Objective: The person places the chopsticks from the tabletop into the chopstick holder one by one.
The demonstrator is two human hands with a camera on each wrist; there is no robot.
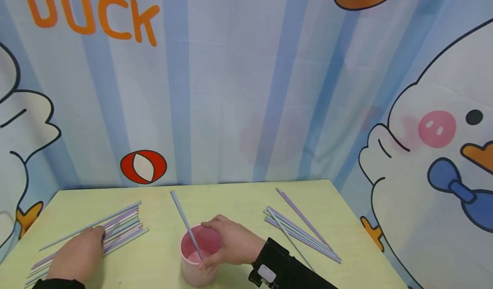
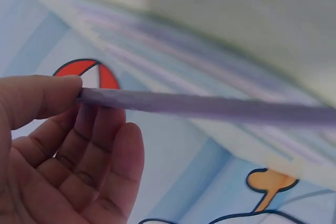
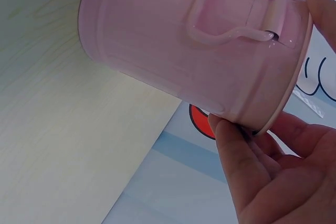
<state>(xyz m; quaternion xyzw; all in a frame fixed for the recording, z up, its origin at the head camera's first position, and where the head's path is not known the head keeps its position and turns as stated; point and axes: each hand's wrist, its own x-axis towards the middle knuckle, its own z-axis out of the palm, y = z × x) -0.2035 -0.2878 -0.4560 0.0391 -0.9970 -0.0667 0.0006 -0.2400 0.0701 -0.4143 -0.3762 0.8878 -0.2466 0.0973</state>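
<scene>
On the table (image 1: 231, 203) we find the bucket (image 1: 194, 275) standing between the left sticks (image 1: 127, 227) and the right sticks (image 1: 304, 236), one stick (image 1: 184, 218) leaning in it, the right hand (image 1: 235, 240) at its rim; behind the table hangs the curtain (image 1: 231, 87)

The pink cup (image 3: 168, 51) appears to be painted metal, smooth with a soft sheen, its handle (image 3: 231, 35) glossier. The purple stick (image 2: 210, 106) presents a smooth, mostly matt surface; paper or plastic cannot be determined. The table (image 1: 239, 199) shows smooth, pale wood grain; the backdrop (image 1: 227, 87) is matt, lightly creased cloth.
</scene>
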